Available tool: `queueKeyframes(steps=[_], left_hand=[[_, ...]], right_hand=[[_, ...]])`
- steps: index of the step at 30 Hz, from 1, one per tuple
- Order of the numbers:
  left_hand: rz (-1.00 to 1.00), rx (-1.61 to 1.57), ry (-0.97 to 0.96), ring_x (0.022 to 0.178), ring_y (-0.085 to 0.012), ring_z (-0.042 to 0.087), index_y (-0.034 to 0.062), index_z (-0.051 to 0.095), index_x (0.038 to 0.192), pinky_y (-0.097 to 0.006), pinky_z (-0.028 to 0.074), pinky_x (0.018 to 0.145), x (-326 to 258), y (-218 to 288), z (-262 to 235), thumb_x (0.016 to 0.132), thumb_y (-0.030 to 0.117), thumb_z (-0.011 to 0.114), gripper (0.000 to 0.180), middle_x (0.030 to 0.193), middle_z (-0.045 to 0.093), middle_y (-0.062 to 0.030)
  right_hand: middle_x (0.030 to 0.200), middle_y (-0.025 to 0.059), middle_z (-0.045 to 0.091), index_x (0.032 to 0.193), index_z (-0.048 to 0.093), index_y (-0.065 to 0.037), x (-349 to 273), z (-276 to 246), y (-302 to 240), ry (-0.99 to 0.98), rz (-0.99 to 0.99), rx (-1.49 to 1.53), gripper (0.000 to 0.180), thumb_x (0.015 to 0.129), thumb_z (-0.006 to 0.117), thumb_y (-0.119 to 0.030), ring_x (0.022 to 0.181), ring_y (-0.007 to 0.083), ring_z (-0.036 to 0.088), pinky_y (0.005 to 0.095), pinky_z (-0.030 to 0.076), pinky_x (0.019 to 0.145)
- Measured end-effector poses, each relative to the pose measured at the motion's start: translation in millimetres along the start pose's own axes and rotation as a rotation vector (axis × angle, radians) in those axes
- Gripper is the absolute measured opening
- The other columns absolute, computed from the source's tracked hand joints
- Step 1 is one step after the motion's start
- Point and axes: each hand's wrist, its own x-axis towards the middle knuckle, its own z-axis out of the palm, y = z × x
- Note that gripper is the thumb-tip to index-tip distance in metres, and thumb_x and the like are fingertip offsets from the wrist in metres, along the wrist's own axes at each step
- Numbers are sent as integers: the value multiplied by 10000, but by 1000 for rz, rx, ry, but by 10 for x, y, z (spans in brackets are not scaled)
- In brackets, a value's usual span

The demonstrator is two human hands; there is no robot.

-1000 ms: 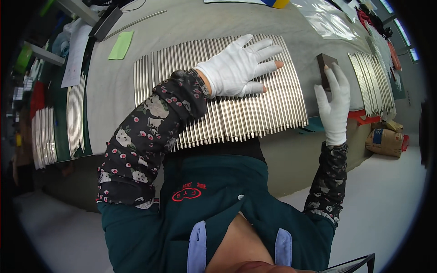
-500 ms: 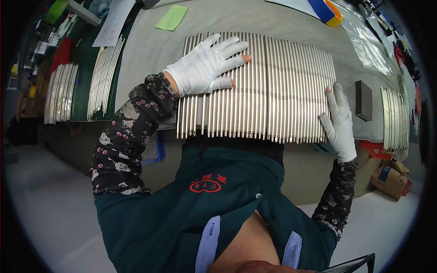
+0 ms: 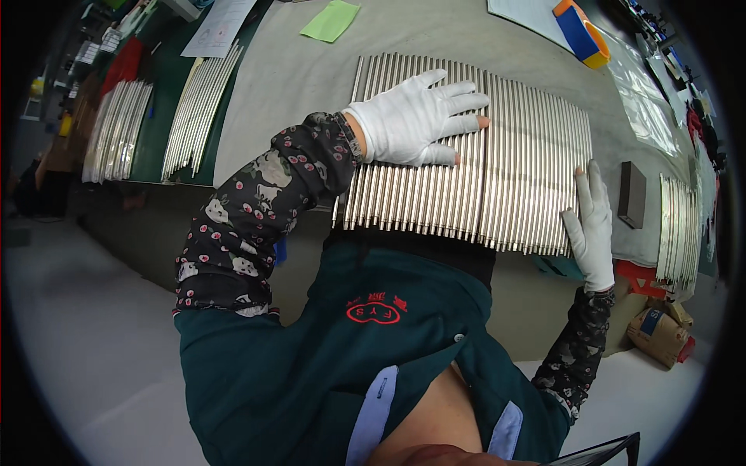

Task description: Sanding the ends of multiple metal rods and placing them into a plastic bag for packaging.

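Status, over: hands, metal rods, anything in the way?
Left hand spread atop metal rods; right hand at their right edge. Rods lie side by side. Dark block to the right, apart from rods.

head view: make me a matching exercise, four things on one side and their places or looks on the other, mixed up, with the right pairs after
Things
1. left hand
2. block
3. right hand
4. paper slip

Places or looks
A. dark, lying apart from the rods, to their right
B. green, beyond the far ends of the rods
C. at the right edge of the row of rods
D. over the rods, fingers spread

Pairs: 1-D, 2-A, 3-C, 4-B
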Motion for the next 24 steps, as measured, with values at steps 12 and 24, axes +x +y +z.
queueKeyframes(steps=[12, 24], left_hand=[[-18, -60, -46, 1373, -368, 295, 124, 346, 1430, -528, 222, 1120, -293, -135, 10, 903, 542, 401, 675, 1481, 323, -167], [-383, -176, 452, 1388, -427, 237, 225, 284, 1485, -509, 155, 1134, -650, -69, -250, 927, 661, 263, 709, 1492, 294, -205]], right_hand=[[1416, 275, 328, 1412, 274, 3, 149, -68, -460, -119, -168, 5, 732, 935, 355, -546, 1334, 440, 298, 555, 223, 1096], [1320, 229, 437, 1251, 460, 14, 463, -368, -1031, -249, -454, 301, 685, 779, 644, -447, 1281, 400, 384, 490, 315, 1064]])
